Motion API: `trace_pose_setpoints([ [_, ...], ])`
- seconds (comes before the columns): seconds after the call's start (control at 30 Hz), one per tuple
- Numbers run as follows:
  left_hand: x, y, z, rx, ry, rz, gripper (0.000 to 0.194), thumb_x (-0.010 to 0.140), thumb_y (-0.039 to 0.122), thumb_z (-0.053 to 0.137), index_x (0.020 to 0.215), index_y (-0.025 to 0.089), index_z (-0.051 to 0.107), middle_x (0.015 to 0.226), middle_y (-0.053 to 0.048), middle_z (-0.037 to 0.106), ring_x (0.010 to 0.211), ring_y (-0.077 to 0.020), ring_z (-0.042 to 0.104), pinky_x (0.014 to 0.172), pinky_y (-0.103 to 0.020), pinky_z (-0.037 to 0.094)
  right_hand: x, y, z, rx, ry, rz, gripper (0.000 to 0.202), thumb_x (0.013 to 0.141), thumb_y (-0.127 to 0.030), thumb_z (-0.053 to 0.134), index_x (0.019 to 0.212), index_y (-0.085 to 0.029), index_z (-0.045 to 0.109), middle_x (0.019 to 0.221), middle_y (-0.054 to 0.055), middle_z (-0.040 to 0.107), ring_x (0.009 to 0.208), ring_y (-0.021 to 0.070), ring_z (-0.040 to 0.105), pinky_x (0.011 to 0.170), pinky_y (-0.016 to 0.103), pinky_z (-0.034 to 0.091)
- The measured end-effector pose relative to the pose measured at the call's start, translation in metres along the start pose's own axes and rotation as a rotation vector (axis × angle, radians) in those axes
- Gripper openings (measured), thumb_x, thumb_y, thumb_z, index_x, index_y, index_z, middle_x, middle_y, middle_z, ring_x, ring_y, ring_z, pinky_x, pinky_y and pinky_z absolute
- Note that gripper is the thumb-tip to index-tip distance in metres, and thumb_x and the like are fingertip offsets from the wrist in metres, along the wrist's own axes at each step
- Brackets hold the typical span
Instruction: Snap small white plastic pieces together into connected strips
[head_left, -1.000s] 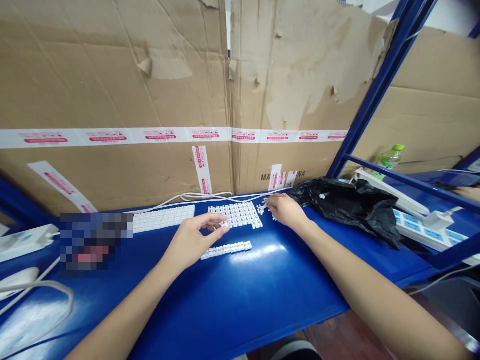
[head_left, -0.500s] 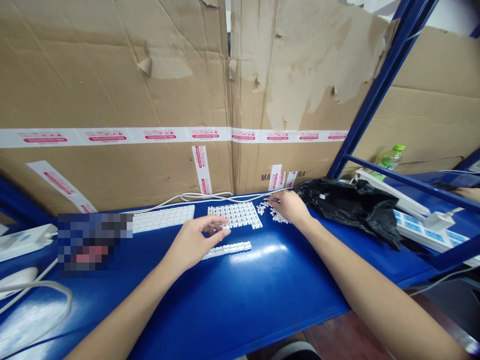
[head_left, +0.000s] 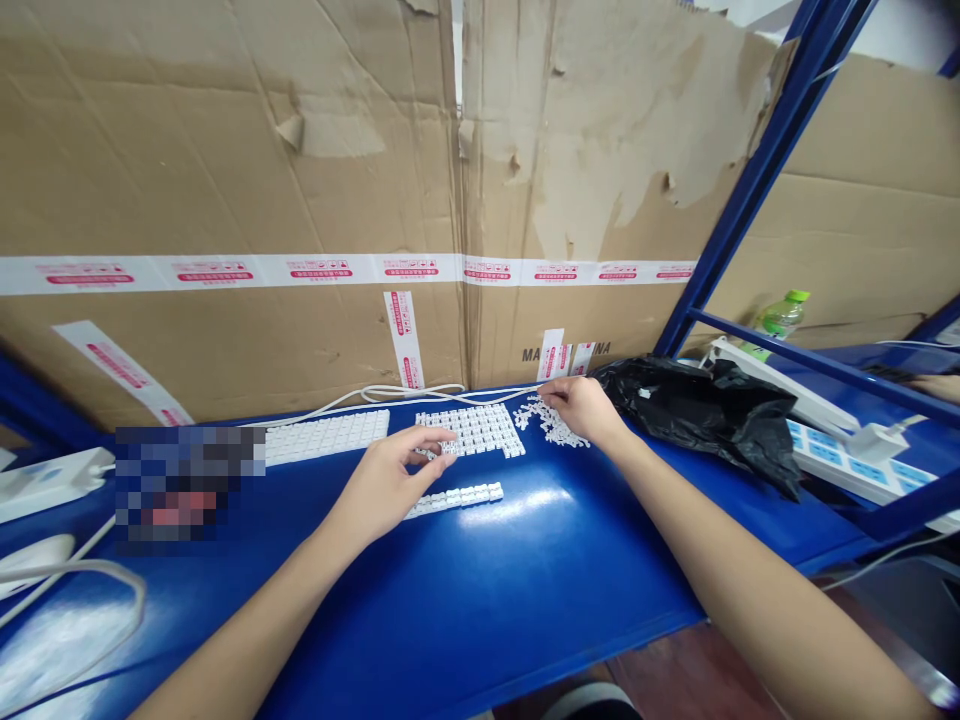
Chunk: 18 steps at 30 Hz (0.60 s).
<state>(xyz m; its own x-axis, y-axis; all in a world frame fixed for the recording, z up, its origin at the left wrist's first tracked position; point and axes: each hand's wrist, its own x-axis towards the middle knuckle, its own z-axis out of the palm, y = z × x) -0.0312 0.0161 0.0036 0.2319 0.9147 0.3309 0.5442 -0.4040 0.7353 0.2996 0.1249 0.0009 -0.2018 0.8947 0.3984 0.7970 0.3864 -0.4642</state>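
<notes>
My left hand (head_left: 397,470) is over the left edge of a block of small white pieces in rows (head_left: 480,430), its thumb and fingers curled toward each other; whatever is between them is too small to name. My right hand (head_left: 581,402) pinches at the back of a loose pile of small white parts (head_left: 559,428); its fingertips hide what they grip. Another set of white pieces in rows (head_left: 330,436) lies left of my left hand. Nearer the front is a short white strip of pieces (head_left: 472,494), its left end partly behind my left hand.
A black plastic bag (head_left: 697,405) lies right of the pile. White power strips (head_left: 862,460) and a green-capped bottle (head_left: 781,318) are farther right. Cardboard (head_left: 300,200) stands behind the blue table (head_left: 480,600). Cables and a white adapter (head_left: 56,485) lie left. Another person's hand shows at far right.
My right hand has shifted slightly right and back, uncovering more of the loose pile. The fingers of my left hand have moved slightly; the left arm is nearly still.
</notes>
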Motion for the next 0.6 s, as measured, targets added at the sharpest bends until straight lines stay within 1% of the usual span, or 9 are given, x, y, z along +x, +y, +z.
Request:
trace_pose_setpoints([
  [0.07,0.0,0.001,0.0,-0.003,0.002,0.005,0.03,0.097,0.047,0.073,0.117,0.027,0.082,0.109,-0.006,0.084,0.094,-0.0253,0.08,0.087,-0.038,0.066,0.001,0.001,0.002,0.036,-0.02,-0.005,0.023,0.096,-0.009,0.069,0.102,-0.02,0.088,0.108,0.005,0.088,0.105,0.026,0.084,0.104,0.036,0.064],
  [0.13,0.0,0.002,0.0,-0.006,0.009,0.008,0.029,0.097,0.046,0.073,0.117,0.027,0.082,0.107,-0.005,0.084,0.092,-0.0243,0.08,0.087,-0.038,0.067,0.0,0.001,0.004,0.105,-0.048,-0.001,0.022,0.095,-0.009,0.07,0.101,-0.02,0.087,0.106,0.004,0.088,0.101,0.0243,0.085,0.1,0.036,0.067],
  [0.23,-0.001,0.004,0.001,-0.019,0.021,0.023,0.027,0.095,0.043,0.076,0.116,0.026,0.081,0.106,-0.004,0.084,0.089,-0.0225,0.079,0.087,-0.038,0.068,-0.004,-0.009,0.009,0.362,-0.12,0.039,0.013,0.095,-0.014,0.074,0.1,-0.018,0.085,0.099,0.006,0.088,0.093,0.0232,0.086,0.093,0.036,0.07],
  [0.3,-0.001,0.004,0.003,-0.041,0.033,0.05,0.028,0.093,0.04,0.079,0.116,0.025,0.08,0.107,-0.005,0.083,0.089,-0.0218,0.078,0.086,-0.037,0.069,-0.011,-0.021,0.012,0.545,-0.171,0.026,0.009,0.093,-0.019,0.078,0.1,-0.018,0.083,0.093,0.006,0.087,0.089,0.0227,0.085,0.09,0.037,0.07],
  [0.37,-0.001,0.002,0.005,-0.065,0.042,0.084,0.029,0.091,0.039,0.082,0.116,0.024,0.08,0.111,-0.006,0.082,0.089,-0.0211,0.078,0.085,-0.037,0.07,-0.021,-0.038,0.015,0.638,-0.196,-0.049,0.01,0.093,-0.025,0.079,0.1,-0.018,0.082,0.092,0.005,0.086,0.088,0.0217,0.085,0.087,0.036,0.07],
  [0.4,-0.002,0.001,0.007,-0.077,0.044,0.096,0.03,0.091,0.039,0.082,0.116,0.024,0.08,0.111,-0.006,0.081,0.089,-0.0206,0.078,0.085,-0.037,0.071,-0.027,-0.046,0.016,0.645,-0.192,-0.105,0.012,0.096,-0.026,0.076,0.103,-0.018,0.081,0.091,0.005,0.086,0.087,0.021,0.084,0.085,0.035,0.07],
  [0.5,-0.002,-0.003,0.009,-0.112,0.035,0.094,0.031,0.091,0.04,0.083,0.117,0.025,0.079,0.113,-0.005,0.079,0.088,-0.0197,0.078,0.085,-0.038,0.073,-0.044,-0.069,0.018,0.449,-0.183,-0.366,0.017,0.104,-0.021,0.066,0.112,-0.022,0.081,0.099,0.004,0.086,0.09,0.0184,0.083,0.086,0.032,0.067],
  [0.53,-0.002,-0.004,0.01,-0.121,0.032,0.087,0.03,0.091,0.041,0.083,0.116,0.025,0.079,0.113,-0.005,0.078,0.089,-0.0197,0.078,0.085,-0.038,0.073,-0.048,-0.075,0.018,0.427,-0.178,-0.44,0.019,0.106,-0.019,0.064,0.114,-0.023,0.081,0.103,0.004,0.086,0.093,0.018,0.083,0.088,0.031,0.066],
  [0.6,-0.002,-0.005,0.011,-0.13,0.026,0.075,0.03,0.09,0.041,0.084,0.115,0.025,0.079,0.113,-0.005,0.078,0.089,-0.0201,0.079,0.085,-0.038,0.073,-0.055,-0.083,0.018,0.431,-0.161,-0.531,0.021,0.107,-0.017,0.063,0.115,-0.024,0.081,0.112,0.003,0.087,0.102,0.0183,0.083,0.093,0.031,0.065],
])
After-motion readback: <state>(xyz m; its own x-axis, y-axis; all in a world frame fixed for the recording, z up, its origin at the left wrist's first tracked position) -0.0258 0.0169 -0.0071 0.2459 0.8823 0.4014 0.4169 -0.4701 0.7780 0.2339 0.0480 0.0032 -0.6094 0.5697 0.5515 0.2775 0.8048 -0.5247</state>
